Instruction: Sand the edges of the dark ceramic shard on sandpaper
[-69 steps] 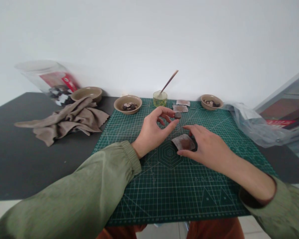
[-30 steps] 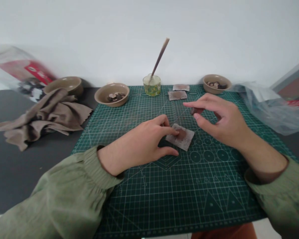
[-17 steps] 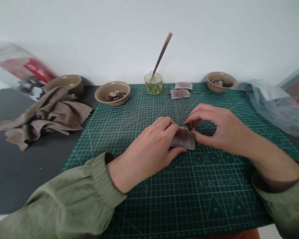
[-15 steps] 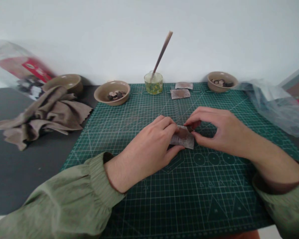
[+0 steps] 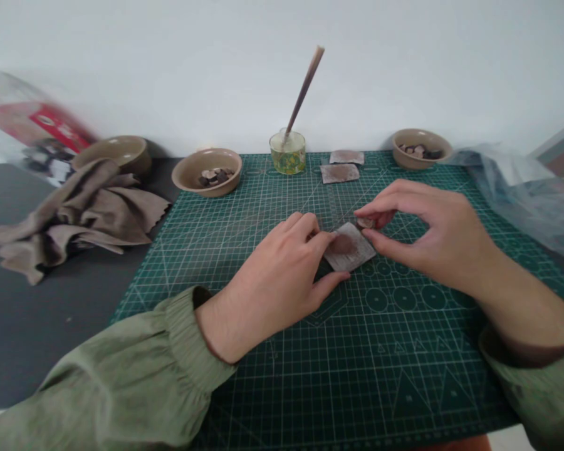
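Left hand: by the left hand [image 5: 282, 275], the grey pad [image 5: 353, 252] is steadied; thumb and index finger are spread apart, the index tip being laid on the pad and the thumb being placed at its near corner. Whether it is firmly gripped cannot be told.
Right hand: by the right hand [image 5: 432, 228], a small piece [image 5: 365, 223] is pinched between the thumb and the fingertips, which are nearly closed around it.
Place of piece: it is held at the far right edge of the pad, on the green mat [image 5: 329, 388] side away from the body; whether the pad is touched by it cannot be told.
Rubbing: judging from the brown patch on the pad, the piece is probably to be rubbed there. The pad should be pressed flat, the face should be laid level, and light, even strokes should be made, with the fingertips lifted clear of the rough surface.
Pad direction: it is turned askew to the mat's grid, with one corner pointed away from the body; no long axis can be clearly judged.
Piece direction: a pale side is shown toward the camera; its longer visible extent is directed roughly left to right.
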Motion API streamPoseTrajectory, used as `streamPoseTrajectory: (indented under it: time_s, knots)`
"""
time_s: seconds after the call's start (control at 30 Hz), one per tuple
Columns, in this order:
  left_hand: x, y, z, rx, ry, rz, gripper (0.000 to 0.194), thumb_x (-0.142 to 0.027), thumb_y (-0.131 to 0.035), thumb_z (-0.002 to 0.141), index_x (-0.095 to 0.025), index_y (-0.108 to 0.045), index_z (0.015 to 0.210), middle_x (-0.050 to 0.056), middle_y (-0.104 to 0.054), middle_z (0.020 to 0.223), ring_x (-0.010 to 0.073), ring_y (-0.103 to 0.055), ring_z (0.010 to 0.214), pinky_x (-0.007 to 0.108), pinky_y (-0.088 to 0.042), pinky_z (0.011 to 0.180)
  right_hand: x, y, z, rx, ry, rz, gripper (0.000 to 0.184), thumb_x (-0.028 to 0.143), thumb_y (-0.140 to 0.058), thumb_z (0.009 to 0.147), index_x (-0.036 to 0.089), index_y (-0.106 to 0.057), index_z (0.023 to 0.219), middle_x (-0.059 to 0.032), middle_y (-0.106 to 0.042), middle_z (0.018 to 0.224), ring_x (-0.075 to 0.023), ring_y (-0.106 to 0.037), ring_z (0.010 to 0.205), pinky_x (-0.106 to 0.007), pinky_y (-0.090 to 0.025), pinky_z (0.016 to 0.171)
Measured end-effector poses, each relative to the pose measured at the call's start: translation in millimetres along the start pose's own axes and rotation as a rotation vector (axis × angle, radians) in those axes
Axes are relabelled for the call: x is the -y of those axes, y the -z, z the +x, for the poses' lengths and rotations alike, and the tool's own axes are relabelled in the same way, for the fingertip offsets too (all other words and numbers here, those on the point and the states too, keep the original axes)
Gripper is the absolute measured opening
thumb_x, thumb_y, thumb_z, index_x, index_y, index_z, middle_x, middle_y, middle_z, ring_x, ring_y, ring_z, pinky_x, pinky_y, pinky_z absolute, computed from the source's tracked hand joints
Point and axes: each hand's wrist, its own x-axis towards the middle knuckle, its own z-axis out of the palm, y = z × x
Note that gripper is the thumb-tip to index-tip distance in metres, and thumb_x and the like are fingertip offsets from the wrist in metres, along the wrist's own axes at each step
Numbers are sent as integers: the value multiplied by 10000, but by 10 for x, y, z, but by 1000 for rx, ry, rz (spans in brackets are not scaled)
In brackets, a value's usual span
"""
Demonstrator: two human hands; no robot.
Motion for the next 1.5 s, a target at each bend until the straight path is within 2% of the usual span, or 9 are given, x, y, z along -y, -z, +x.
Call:
streamPoseTrajectory:
  time_s: [0.13,0.2,0.3,0.43,0.6,0.77,1.0,1.23,1.5]
  knots:
    - [121,121,46,23,-98,-112,515,-442,-810,981,-229,-700,1437,148,-739,1351,393,-700,1311,583,-566,1152,-21,10,16,-108,-25,-26,182,221,-784,972,263,-837,1140,-62,-787,1048,-251,-740,862,-436,-637,832]
    - [225,205,78,161,-274,-177,675,-308,-804,958,-288,-596,1600,117,-604,1662,380,-518,1600,590,-419,1343,-29,10,20,-131,-39,-13,177,218,-784,975,271,-837,1135,-59,-786,1046,-247,-737,861,-432,-638,833]
    - [309,273,112,342,-421,-185,631,-238,-699,1046,-259,-551,1659,91,-553,1736,310,-387,1704,566,-277,1431,-37,5,19,-170,-55,29,184,218,-807,960,304,-840,1120,-50,-794,1037,-254,-739,854,-449,-641,831]
    - [155,202,96,270,-274,-53,446,-367,-694,1099,-192,-696,1509,154,-718,1457,339,-631,1437,541,-521,1237,-47,-8,12,-224,-77,79,212,212,-824,945,306,-836,1135,-51,-811,1061,-263,-751,871,-469,-650,843]
    - [15,152,54,91,-28,48,756,-737,-753,965,-120,-739,1402,173,-738,1201,372,-730,1126,567,-635,990,-78,-19,4,-198,-108,138,220,212,-844,920,270,-831,1132,-43,-837,1087,-245,-783,907,-440,-661,857]
    - [204,232,69,237,-306,-85,578,-457,-728,1073,-180,-627,1571,160,-568,1702,316,-493,1620,514,-402,1372,-85,-10,-4,-191,-161,214,210,231,-855,925,283,-846,1128,-51,-844,1123,-270,-810,962,-466,-681,902]
    - [41,69,61,102,-69,74,387,-441,-701,1091,-141,-770,1326,145,-722,1199,340,-673,1188,541,-623,1038,-37,0,-12,-95,-135,224,210,207,-853,928,275,-837,1127,-38,-838,1120,-248,-810,963,-434,-679,913]
    - [133,16,66,50,-68,28,350,-387,-709,1098,-147,-754,1348,120,-749,1318,308,-688,1263,500,-601,1121,-46,-78,-32,201,14,75,154,200,-803,982,232,-821,1131,-61,-798,1127,-242,-775,997,-403,-626,890]
    - [115,-37,52,40,-80,-1,412,-363,-675,1116,-133,-711,1456,126,-743,1483,312,-667,1419,503,-563,1235,-79,-143,-33,193,43,-48,82,200,-799,991,208,-796,1073,-82,-753,1067,-272,-722,997,-446,-584,878]
